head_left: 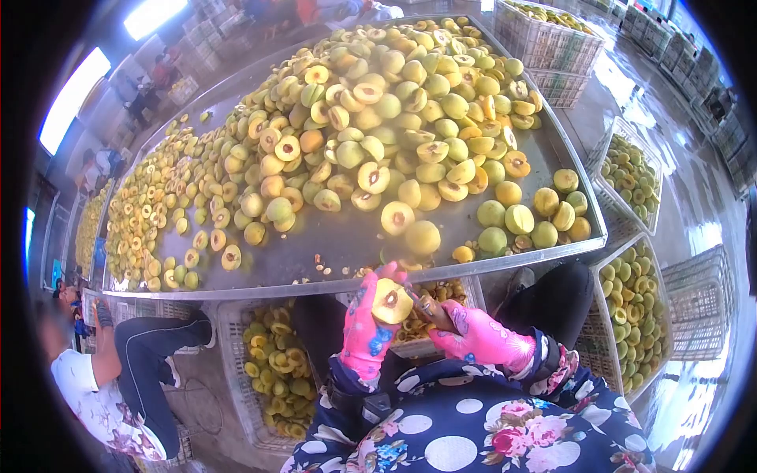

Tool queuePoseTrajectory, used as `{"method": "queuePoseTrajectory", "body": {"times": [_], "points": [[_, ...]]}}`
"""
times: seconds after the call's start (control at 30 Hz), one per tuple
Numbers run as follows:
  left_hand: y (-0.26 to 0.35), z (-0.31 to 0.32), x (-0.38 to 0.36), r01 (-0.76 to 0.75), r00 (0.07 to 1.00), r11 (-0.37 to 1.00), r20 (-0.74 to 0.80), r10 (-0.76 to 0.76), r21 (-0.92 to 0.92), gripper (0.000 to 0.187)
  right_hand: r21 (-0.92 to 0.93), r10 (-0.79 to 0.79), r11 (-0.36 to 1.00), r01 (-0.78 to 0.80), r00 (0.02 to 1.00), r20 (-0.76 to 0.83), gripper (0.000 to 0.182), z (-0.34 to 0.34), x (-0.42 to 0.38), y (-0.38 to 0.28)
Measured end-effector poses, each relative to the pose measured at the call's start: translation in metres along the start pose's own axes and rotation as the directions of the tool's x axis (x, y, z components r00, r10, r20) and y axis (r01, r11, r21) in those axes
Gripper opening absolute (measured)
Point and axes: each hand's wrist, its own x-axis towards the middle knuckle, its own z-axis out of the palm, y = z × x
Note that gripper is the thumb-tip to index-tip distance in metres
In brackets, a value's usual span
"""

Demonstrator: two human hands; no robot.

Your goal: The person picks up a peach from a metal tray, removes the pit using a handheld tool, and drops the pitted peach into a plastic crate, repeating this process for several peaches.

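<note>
My left hand, in a pink patterned glove, is closed around a yellow-green peach half. Its cut face is turned up and shows a brown centre. Close by on the right, my gloved right hand grips a small tool with a dark, narrow end pointing towards the fruit. The tool's exact kind cannot be made out. Both hands are just below the front edge of a metal table, above a crate of small fruit pieces between my knees.
A large heap of halved peaches covers much of the table. Fruit-filled crates stand at my left and right, with an empty-looking crate beside the latter. A person sits at the far left. Stacked crates stand behind.
</note>
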Motion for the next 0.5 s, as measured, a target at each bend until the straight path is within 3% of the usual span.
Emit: {"method": "queuePoseTrajectory", "body": {"times": [0.17, 0.27, 0.37, 0.5], "points": [[-0.009, 0.003, -0.005, -0.012, 1.0, 0.989, 0.0, 0.012, -0.147, 0.042, -0.107, 0.016, 0.994, -0.016, 1.0, -0.001, 0.028, 0.005, 0.0, -0.004], [-0.009, 0.006, -0.008, 0.003, 1.0, 0.988, 0.006, -0.002, -0.153, 0.042, -0.18, -0.107, 0.979, 0.092, 0.991, -0.075, 0.026, 0.011, 0.0, 0.002], [-0.012, 0.007, -0.01, 0.095, 0.995, 0.946, 0.021, -0.093, -0.31, 0.04, -0.255, -0.173, 0.957, 0.137, 0.977, -0.124, 0.03, 0.017, 0.004, 0.014], [-0.022, 0.005, -0.012, 0.012, 0.999, 0.98, 0.034, -0.005, -0.197, 0.038, -0.229, -0.134, 0.967, 0.109, 0.986, -0.097, 0.029, 0.018, 0.003, 0.019]]}}
